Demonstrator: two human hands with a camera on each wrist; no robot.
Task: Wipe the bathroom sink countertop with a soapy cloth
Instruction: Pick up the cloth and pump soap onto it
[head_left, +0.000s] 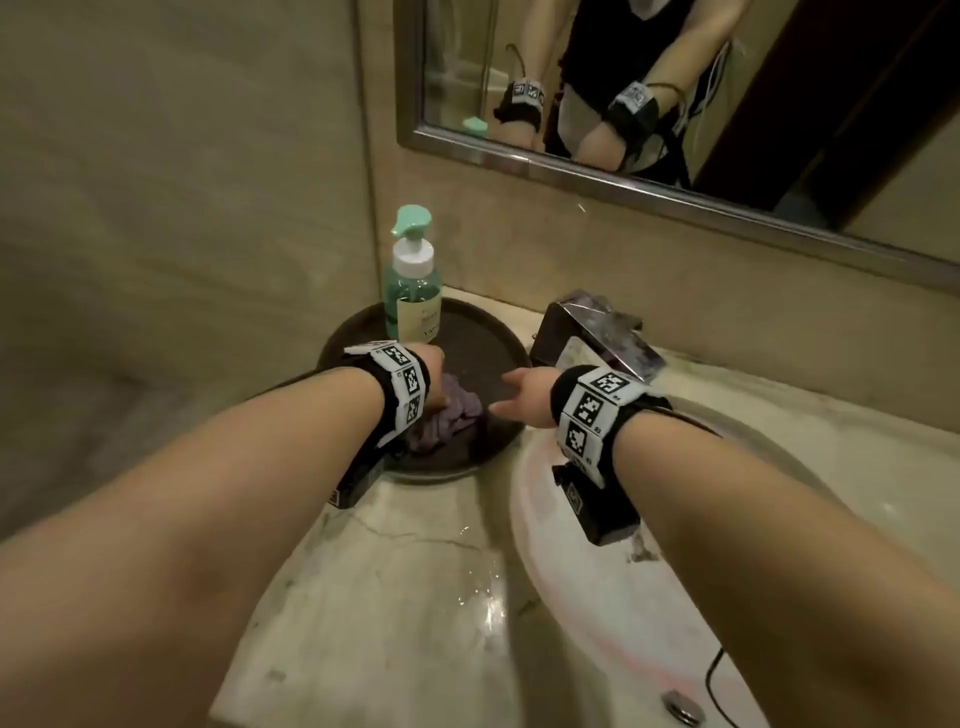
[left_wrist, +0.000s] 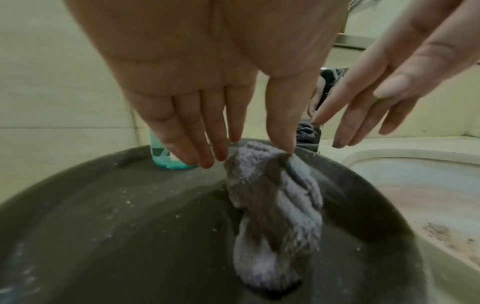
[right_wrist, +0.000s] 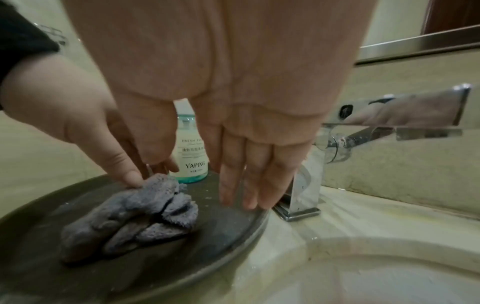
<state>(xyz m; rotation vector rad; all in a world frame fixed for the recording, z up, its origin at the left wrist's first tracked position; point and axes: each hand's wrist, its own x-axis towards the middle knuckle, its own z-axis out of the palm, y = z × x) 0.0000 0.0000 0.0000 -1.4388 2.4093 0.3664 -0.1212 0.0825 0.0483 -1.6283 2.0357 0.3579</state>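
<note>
— Started at the left side of the round dark tray?

— Yes. Found a teal clear-plastic pump bottle standing upright on the tray's far-left part, close to the rim. Read a pale label on its front.

— And next, moving right?

— Noted the left hand over the middle of the tray, thumb and a fingertip closed in a pinch on the top fold of the crumpled lilac-grey terry cloth. Saw the other fingers held nearly straight, pointing down.

— Lifted clear of the tray?

— No. Saw only the upper end raised in the pinch, with the lower end lying bunched on the tray's floor, a little right of centre.

— Further right?

— Met the right hand above the tray's right rim, loosely spread, fingers straight and pointing down, gripping nothing. Could not confirm fingertip contact with the rim.

— Beyond the tray?

— Passed a square chrome faucet just right of the tray's far edge, then an oval white sink basin to the right of the tray. Found the tray itself resting on the pale veined marble countertop, with wet patches on the stone nearer than the tray.
</note>
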